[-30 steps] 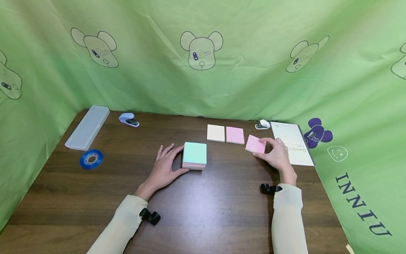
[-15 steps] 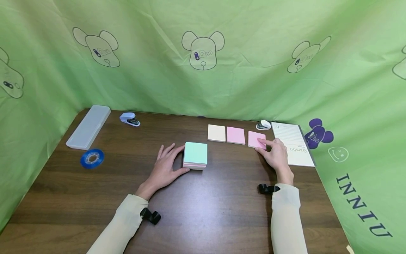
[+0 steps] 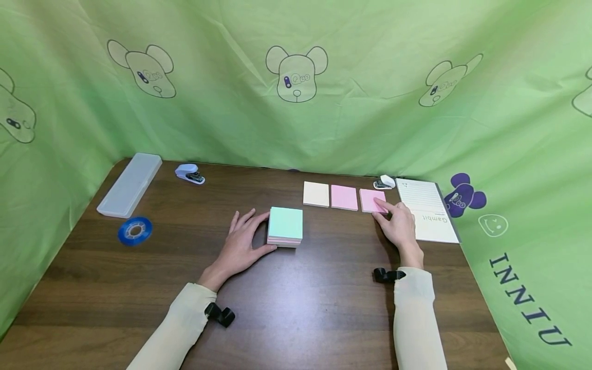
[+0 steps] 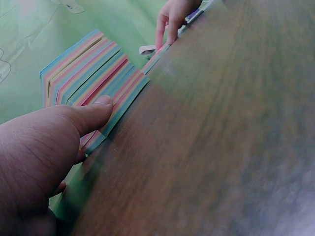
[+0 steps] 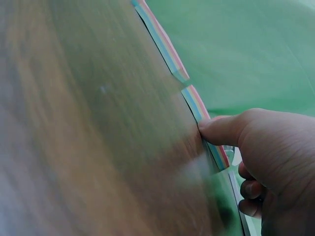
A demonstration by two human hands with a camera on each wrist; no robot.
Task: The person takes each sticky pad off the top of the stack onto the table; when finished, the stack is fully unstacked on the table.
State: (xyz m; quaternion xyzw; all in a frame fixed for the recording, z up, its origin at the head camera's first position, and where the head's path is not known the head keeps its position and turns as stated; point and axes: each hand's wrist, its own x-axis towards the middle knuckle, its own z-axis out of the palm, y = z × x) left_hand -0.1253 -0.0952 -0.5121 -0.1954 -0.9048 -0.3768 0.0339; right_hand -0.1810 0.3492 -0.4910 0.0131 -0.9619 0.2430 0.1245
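Note:
In the head view, a tall stack of sticky note pads (image 3: pixel 285 223) with a mint top stands mid-table. My left hand (image 3: pixel 238 249) holds its left side, thumb at the near corner and index finger toward the far one. The left wrist view shows the stack's many-coloured layers (image 4: pixel 81 73) beside my thumb. Farther right, my right hand (image 3: pixel 399 226) grips a thin pink sticky note pad (image 3: pixel 369 199), thumb on its near edge and index finger on top. This pad lies flat, just right of another pink pad (image 3: pixel 344 197) and a cream pad (image 3: pixel 316 194), in a row.
Behind the held pad sits a white stapler (image 3: pixel 384 182), with a notepad (image 3: pixel 427 210) to its right. On the left are a pale plastic case (image 3: pixel 129 186), a lilac stapler (image 3: pixel 189 173) and a blue tape roll (image 3: pixel 134 231). Green curtain (image 3: pixel 296 133) borders the table.
My right hand has straightened the tilted pink pad, moved it back and then slightly left, in line with the other two. The left hand and the stack have stayed put.

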